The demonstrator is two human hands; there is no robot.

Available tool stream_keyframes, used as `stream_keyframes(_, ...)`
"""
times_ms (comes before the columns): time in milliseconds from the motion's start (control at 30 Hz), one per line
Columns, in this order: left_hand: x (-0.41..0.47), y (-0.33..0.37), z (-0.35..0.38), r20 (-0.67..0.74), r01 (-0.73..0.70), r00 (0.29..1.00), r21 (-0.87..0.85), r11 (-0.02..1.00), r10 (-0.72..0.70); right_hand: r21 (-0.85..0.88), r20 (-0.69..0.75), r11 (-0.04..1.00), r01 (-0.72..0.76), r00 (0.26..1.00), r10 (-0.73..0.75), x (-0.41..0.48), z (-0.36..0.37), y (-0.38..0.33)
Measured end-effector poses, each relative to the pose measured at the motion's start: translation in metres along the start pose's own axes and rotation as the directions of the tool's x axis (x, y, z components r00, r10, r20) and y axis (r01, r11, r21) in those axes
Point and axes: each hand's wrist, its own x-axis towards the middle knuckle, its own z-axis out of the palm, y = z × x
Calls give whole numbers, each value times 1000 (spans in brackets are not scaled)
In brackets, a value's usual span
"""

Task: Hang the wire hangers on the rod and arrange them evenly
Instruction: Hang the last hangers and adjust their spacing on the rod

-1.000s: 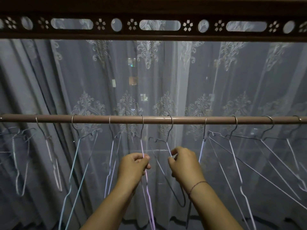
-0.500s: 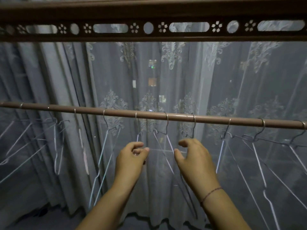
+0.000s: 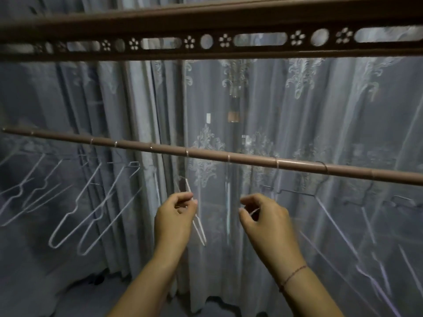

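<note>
Currently the rod (image 3: 206, 156), a smooth, glossy brown round bar, runs with its long axis across the view, sloping down from the left edge to the right. Thin wire hooks sit on it at intervals along its length. Left of the rod's middle, pale hangers (image 3: 68, 225) hang edge-on to oblique, their narrow rounded loops pointing down and to the left. Toward the rod's right end, grey hangers (image 3: 320, 209) hang with shoulders spread wide; blur hides their detail. Below the rod's middle, the left hand (image 3: 175, 216) pinches the white hanger (image 3: 199, 227) between thumb and curled fingers near its neck; this hanger hangs nearly edge-on, with its two wires running downward close together. The right hand (image 3: 267, 218), just beside it, has thumb and curled fingers closed on a short pale stretch of a second hanger (image 3: 254, 211), which is otherwise blurred. A thin red thread (image 3: 293, 274) circles the right wrist. Above, a brown rail (image 3: 206, 19) is pierced with flower, round and oblong cut-outs. Behind hangs a sheer embroidered curtain (image 3: 297, 110).
</note>
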Motion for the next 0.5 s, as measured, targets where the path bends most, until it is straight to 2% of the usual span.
stream_keyframes(167,53,-17,-49,-35,5,999,51,999,-3,38,-3,999,-33,999,33,12,55,-45)
stream_keyframes(367,96,-29,-99,11,15,1000,68,998,-16,49,23,994,-100,995,99,18,108,-81)
stream_keyframes(500,112,-30,-127,2,-35,999,66,997,35,24,11,995,-92,996,92,23,134,-98)
